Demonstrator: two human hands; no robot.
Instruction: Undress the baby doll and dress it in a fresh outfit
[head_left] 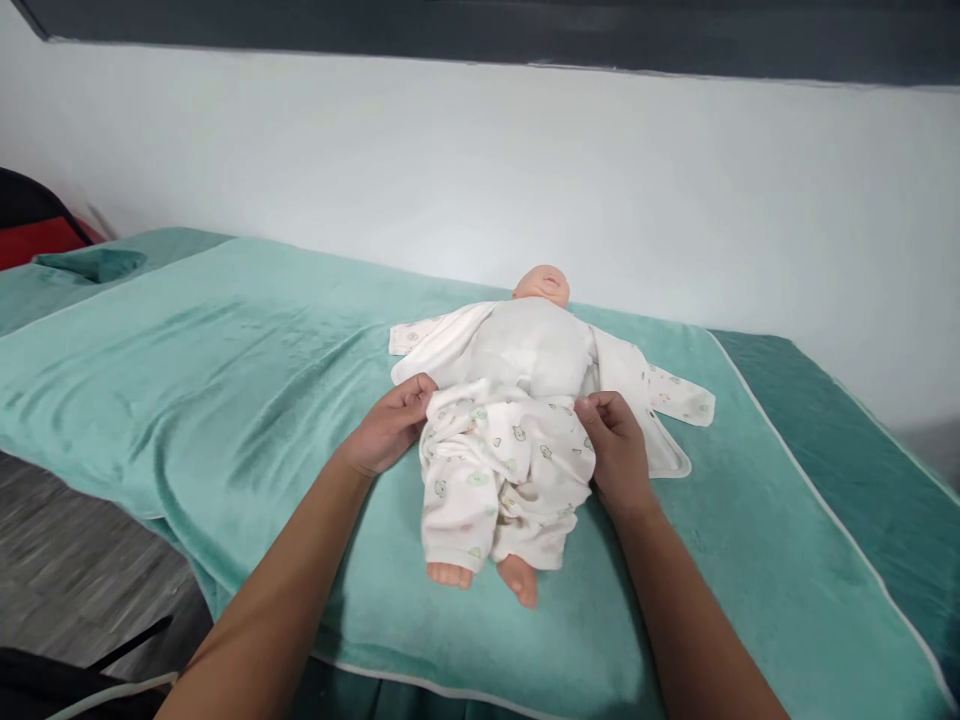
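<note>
A baby doll lies on its back on a green blanket, its head toward the wall and its feet toward me. White printed trousers cover its legs, with both feet showing below the cuffs. My left hand pinches the waistband at the left side, while my right hand pinches it at the right. Above the waistband a pale body piece covers the belly. An open white jacket is spread out to both sides, with the sleeves stretched outward.
The green blanket spreads over a bed with a darker green cover at the right. A white wall rises behind. Grey flooring shows at lower left, and a black and red object stands at far left.
</note>
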